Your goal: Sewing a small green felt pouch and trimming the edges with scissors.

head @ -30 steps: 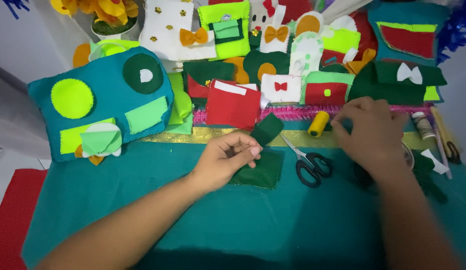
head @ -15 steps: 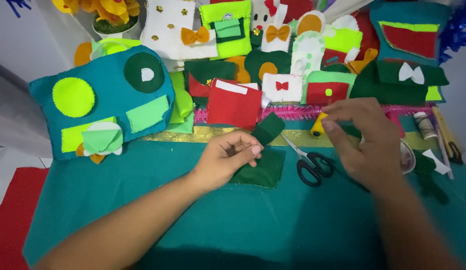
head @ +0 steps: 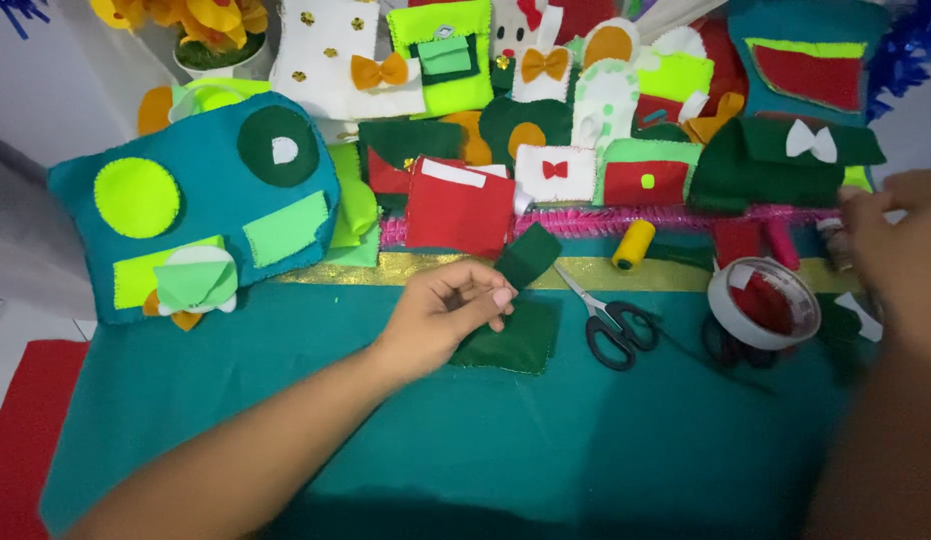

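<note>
1. Since half a second ago, the right hand (head: 900, 235) has gone from near the yellow spool (head: 633, 243) out to the right edge of the table.
2. Now you can see a tape roll (head: 764, 303) that the hand hid before.
3. That hand is blurry, so I cannot tell if it holds anything.
4. The left hand (head: 447, 312) has stayed in the middle of the teal cloth (head: 285, 420).
5. Its thumb and fingers pinch a small dark green felt piece (head: 527, 255), which sticks up and tilts to the right.
6. Under the hand lies a bigger dark green felt square (head: 510, 340), flat on the cloth.
7. Black scissors (head: 610, 325) lie just beside the square, on its right, with the blades closed.
8. The spool stands behind the scissors on the gold strip (head: 385, 268).
9. A big teal felt bag (head: 200, 225) with green shapes sits at the left edge.
10. Lots of little felt pockets (head: 460, 205) in red, white and green fill the far edge.
</note>
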